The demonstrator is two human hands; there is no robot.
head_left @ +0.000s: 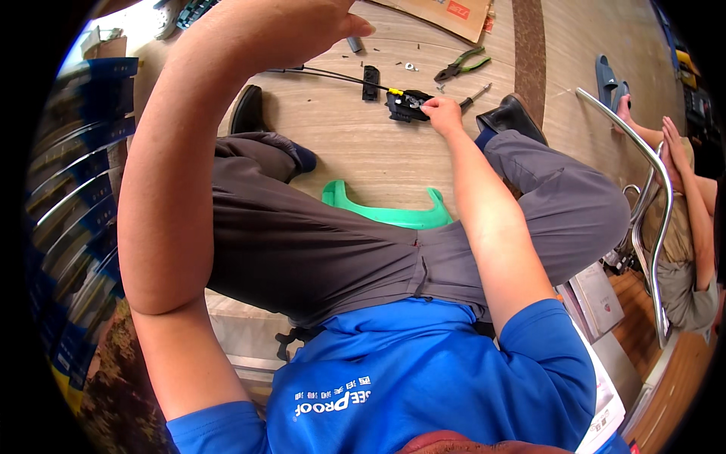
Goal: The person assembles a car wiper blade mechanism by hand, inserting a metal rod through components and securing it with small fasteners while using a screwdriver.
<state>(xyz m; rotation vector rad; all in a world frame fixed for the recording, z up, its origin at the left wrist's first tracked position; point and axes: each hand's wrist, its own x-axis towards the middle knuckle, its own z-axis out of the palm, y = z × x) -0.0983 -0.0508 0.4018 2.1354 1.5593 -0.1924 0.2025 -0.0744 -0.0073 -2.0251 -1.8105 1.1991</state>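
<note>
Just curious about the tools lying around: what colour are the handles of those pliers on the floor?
Green, with dark metal jaws. The pliers show in the head view, on the floor beyond the right hand.

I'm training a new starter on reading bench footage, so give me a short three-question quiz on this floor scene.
1. True or false: the right hand touches the black mechanism on the floor.
2. Which tool lies beyond that mechanism? A) green-handled pliers B) a hammer C) a saw
3. Fill in: the left hand is raised and holds ____.

Key: 1 true; 2 A; 3 nothing that shows.
</note>
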